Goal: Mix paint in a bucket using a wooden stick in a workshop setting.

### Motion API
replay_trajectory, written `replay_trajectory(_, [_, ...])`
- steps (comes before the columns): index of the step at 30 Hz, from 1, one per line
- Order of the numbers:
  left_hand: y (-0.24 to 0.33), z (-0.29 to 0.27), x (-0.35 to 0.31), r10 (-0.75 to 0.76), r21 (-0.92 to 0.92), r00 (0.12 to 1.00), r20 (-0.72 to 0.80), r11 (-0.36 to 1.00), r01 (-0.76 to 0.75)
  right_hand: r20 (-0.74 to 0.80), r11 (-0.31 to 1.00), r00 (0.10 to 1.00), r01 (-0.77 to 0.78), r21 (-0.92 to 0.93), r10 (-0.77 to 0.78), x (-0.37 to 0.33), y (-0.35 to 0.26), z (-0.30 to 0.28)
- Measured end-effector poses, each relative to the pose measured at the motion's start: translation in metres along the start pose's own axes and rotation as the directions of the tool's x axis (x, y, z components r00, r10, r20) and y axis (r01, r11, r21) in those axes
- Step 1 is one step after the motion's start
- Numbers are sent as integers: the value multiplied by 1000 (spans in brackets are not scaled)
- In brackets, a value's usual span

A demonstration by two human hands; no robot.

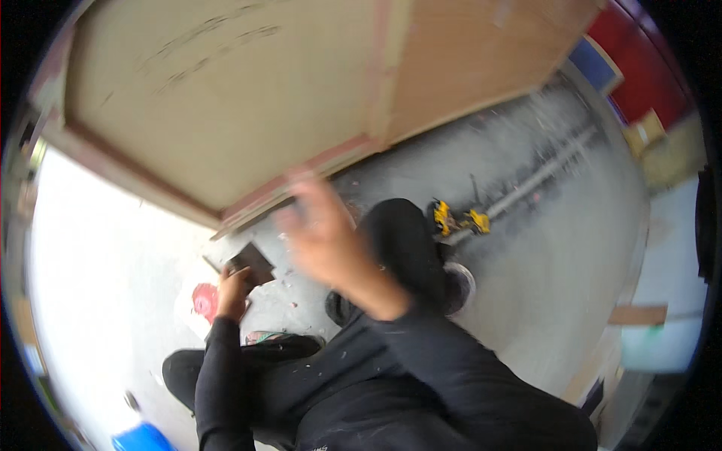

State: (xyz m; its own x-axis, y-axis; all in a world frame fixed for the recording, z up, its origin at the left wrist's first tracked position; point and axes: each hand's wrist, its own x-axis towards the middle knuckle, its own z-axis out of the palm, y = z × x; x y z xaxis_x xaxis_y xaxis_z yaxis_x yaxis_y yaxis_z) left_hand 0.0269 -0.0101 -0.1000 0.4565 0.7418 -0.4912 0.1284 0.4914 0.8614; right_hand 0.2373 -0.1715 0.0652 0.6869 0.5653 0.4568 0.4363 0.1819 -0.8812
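My left hand (232, 293) is closed on a dark, flat, square-edged plate (257, 263) low over the floor. Its exact kind is unclear, and a thin pale strip shows beside it. Just left of that hand is a round red thing (204, 300) on a whitish base. My right hand (325, 237) is raised in front of a large upright wooden panel (226, 98), near its pinkish lower frame rail (301, 180). Motion blurs its fingers, so whether they hold anything cannot be made out.
Two yellow-and-black power tools (455, 218) are on the grey floor (556, 240) beyond my bent knee. A round whitish container (459, 287) is partly hidden by my leg. Something blue (143, 437) lies at the lower left. A brown board piece (638, 315) is at the right.
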Motion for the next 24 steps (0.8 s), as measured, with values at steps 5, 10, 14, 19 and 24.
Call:
replay_trajectory(5, [-87,-38,49,-181,336,959,-219,908,248,-214,859,963,-247,-449,165,-4,0,-139])
replay_trajectory(10, [-150,29,76,-225,215,898,-379,922,321,-131,968,989,-103,-230,74,-31,-38,-119])
replay_trajectory(14, [-196,-21,58,-166,302,874,-456,895,327,684,997,728,72,-19,-39,-19,-65,4])
replay_trajectory(19, [-155,6,71,-286,449,865,-412,763,466,919,981,344,-88,-175,194,-3,-59,82])
replay_trajectory(24, [-88,-19,53,131,643,754,-644,626,440,966,955,19,147,-258,258,8,-12,120])
